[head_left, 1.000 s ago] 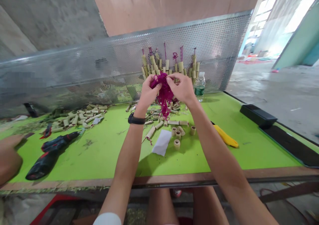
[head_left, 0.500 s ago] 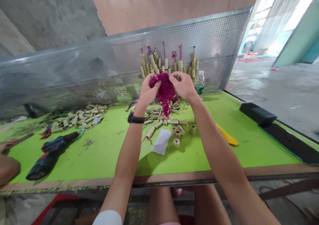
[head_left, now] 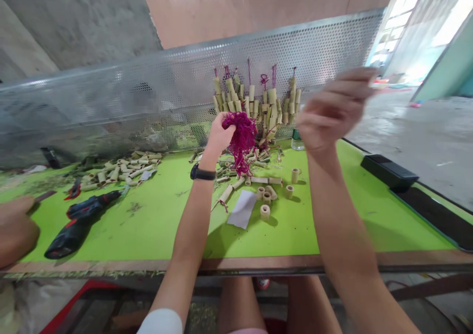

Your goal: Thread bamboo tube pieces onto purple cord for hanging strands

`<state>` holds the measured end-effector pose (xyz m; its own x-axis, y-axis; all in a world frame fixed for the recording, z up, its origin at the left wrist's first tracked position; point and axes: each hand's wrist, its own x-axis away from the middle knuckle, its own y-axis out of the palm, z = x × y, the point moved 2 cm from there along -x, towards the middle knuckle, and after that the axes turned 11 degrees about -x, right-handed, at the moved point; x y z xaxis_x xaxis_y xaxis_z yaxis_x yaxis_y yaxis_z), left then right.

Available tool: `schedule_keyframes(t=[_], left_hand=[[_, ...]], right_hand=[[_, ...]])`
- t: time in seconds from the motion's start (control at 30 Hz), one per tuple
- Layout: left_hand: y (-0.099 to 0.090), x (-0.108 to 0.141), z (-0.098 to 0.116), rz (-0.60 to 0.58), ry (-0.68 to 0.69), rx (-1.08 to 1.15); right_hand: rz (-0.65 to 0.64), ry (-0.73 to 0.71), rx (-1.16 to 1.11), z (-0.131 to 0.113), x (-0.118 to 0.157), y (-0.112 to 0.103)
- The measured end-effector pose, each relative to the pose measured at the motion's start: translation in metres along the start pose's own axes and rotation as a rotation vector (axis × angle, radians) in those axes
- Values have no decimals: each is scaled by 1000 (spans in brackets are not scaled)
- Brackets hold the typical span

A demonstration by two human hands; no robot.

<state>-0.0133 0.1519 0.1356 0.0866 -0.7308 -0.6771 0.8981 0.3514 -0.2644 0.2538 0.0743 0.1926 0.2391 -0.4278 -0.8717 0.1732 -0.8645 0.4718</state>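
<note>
My left hand (head_left: 222, 133) is closed on a tangled bundle of magenta string (head_left: 242, 137), which hangs from the fingers above the table. My right hand (head_left: 330, 110) is raised off to the right, smeared by motion. Its fingers look curled together, but anything between them is too blurred to make out. Below the bundle lie loose cut bamboo tubes (head_left: 258, 180), some joined in a row. Several short bamboo rings (head_left: 265, 212) stand beside a white paper slip (head_left: 242, 210). Behind, bamboo pieces with magenta string ends (head_left: 272, 96) lean on the perforated metal panel (head_left: 177, 107).
A cordless drill (head_left: 79, 220), red-handled cutters (head_left: 74, 190) and a bamboo pile (head_left: 121, 169) lie on the left. Another person's hand (head_left: 16, 230) is at the left edge. A plastic bottle (head_left: 297, 141), black box (head_left: 389, 170) and phone-like slab (head_left: 432, 216) are on the right.
My right hand has left the string bundle and swung up and to the right. My left hand still holds the bundle in nearly the same place. The yellow-handled tool is now hidden behind my right arm.
</note>
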Motion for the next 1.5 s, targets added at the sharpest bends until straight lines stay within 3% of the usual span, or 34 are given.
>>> schedule_keyframes(t=[0.03, 0.07, 0.1, 0.23, 0.3, 0.37, 0.47, 0.67, 1.03, 1.17, 1.23, 1.3, 1.37, 1.43, 1.5], left_hand=[[0, 0, 1, 1, 10, 7], [1, -1, 2, 5, 21, 19], [1, -1, 4, 9, 33, 33], [3, 2, 15, 1, 62, 82], [5, 4, 20, -15, 78, 87], [6, 6, 24, -35, 95, 88], [8, 8, 26, -77, 107, 87], [8, 9, 29, -94, 96, 89], [3, 10, 33, -44, 86, 29], [1, 8, 26, 11, 40, 41], [-1, 6, 21, 56, 11, 37], [-4, 4, 17, 83, -15, 41], [-6, 3, 14, 79, -22, 72], [-5, 1, 13, 48, -15, 129], [-3, 1, 15, 7, -15, 185]], right_hand=[[-155, -46, -149, -9, 2, 4], [-211, -72, -157, -15, 4, 5], [-187, -72, -60, -18, 4, 4], [375, 59, 933, -5, 5, -7], [462, 132, 1296, 13, 4, -15], [437, 151, 1554, 32, 1, -26], [308, 100, 1687, 51, -3, -43], [310, 53, 1874, 54, -2, -59], [302, 22, 1968, 62, 2, -61], [376, 47, 1823, 55, -1, -55], [342, 51, 1712, 45, -2, -41], [241, -6, 1608, 29, -1, -21], [156, -187, 1456, 7, 3, 1], [123, -436, 1161, -16, 8, 16], [139, -519, 899, -33, 12, 19]])
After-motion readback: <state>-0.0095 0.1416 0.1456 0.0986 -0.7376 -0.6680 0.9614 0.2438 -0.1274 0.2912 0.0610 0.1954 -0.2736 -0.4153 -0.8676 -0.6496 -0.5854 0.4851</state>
